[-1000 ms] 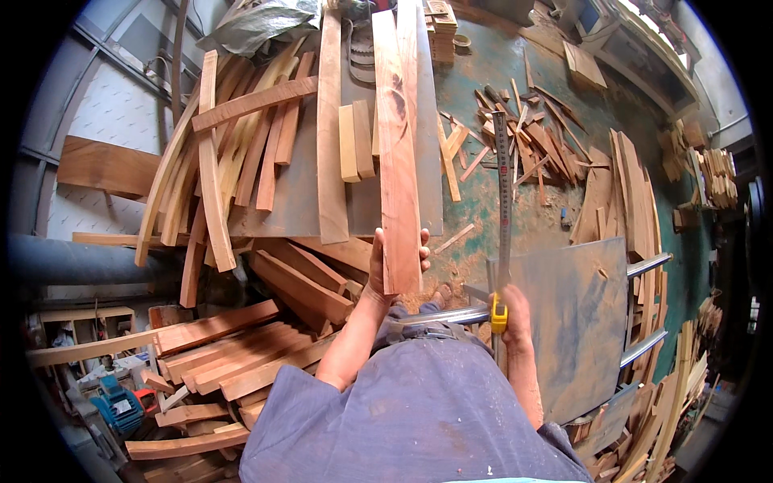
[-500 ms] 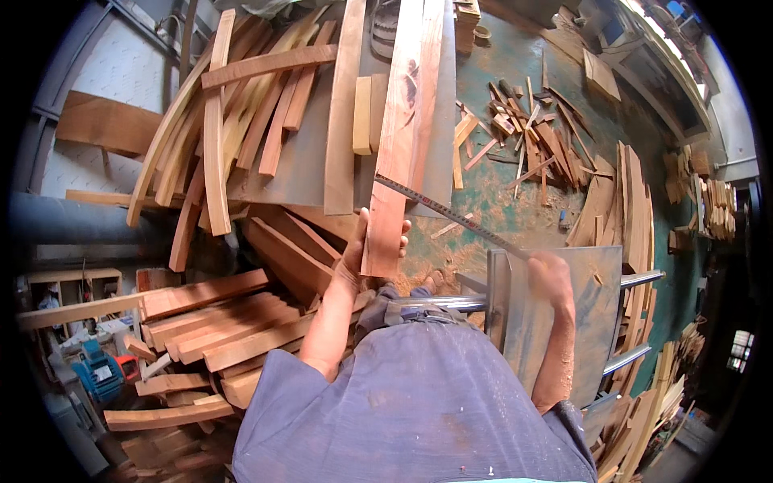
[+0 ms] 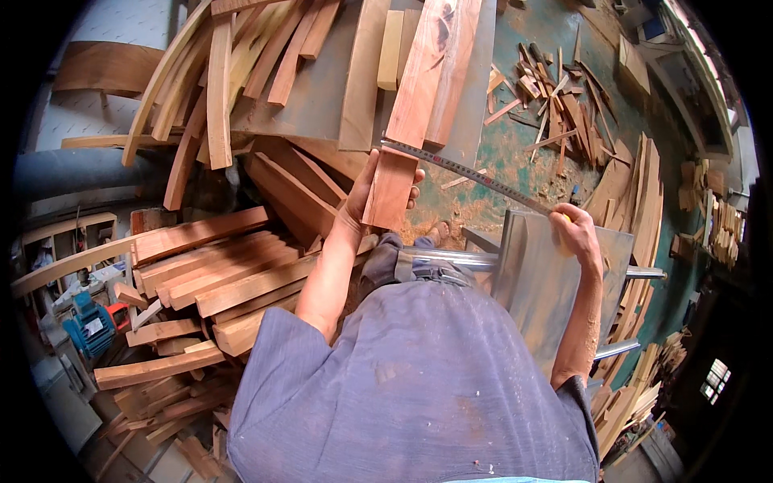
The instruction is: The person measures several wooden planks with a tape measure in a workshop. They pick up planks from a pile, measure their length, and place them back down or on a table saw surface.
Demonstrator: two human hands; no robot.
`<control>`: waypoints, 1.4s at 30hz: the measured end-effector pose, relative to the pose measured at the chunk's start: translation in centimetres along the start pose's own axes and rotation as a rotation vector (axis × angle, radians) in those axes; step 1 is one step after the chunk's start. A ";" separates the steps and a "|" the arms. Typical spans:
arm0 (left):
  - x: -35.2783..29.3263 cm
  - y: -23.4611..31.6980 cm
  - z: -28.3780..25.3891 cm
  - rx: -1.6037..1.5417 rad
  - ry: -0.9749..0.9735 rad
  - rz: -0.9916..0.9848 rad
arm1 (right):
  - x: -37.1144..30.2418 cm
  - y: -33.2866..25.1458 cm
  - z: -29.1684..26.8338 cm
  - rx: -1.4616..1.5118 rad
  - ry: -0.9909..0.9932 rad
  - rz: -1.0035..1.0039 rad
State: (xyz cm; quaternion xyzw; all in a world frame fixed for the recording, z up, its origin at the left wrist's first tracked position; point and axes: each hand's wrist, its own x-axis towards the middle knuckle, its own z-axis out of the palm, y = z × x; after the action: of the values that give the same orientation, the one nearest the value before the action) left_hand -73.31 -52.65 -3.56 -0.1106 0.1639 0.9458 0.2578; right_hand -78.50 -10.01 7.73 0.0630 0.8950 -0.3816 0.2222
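A long reddish wooden plank (image 3: 416,105) juts over the near edge of the grey tabletop. My left hand (image 3: 360,197) is closed around its near end, thumb side along the left edge and fingertips showing at the right. A thin tape measure blade (image 3: 483,179) lies across the plank just beyond that hand and slants down to the right through the air. My right hand (image 3: 574,231) is closed on the tape measure's body, mostly hidden, with a bit of yellow showing. A second reddish plank (image 3: 455,76) lies against the first one's right side.
Curved wooden pieces (image 3: 219,97) crowd the table's left. Stacked timber (image 3: 229,270) stands close by my left arm, with a blue motor (image 3: 88,324) beyond. A grey metal machine top (image 3: 527,266) sits under my right hand. Offcuts (image 3: 555,113) litter the green floor at right.
The whole scene sits higher in the picture. My right hand has drawn a little farther right, and the blade looks straighter and sharper. Its tip lies closer to the plank's near end.
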 end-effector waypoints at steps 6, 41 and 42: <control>-0.1 0.0 0.3 0.033 0.002 0.026 | 0.8 0.0 -0.1 -0.031 -0.023 0.002; -0.7 0.5 2.7 0.201 0.144 0.003 | 2.1 3.6 -0.1 -0.058 0.105 -0.221; -0.7 0.5 2.8 0.198 0.146 0.004 | 2.0 3.6 0.0 -0.055 0.108 -0.212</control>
State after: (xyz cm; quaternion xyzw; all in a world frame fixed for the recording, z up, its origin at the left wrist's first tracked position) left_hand -73.36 -52.34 -0.61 -0.1527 0.2748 0.9150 0.2528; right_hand -79.25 -7.61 4.54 -0.0177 0.9174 -0.3745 0.1336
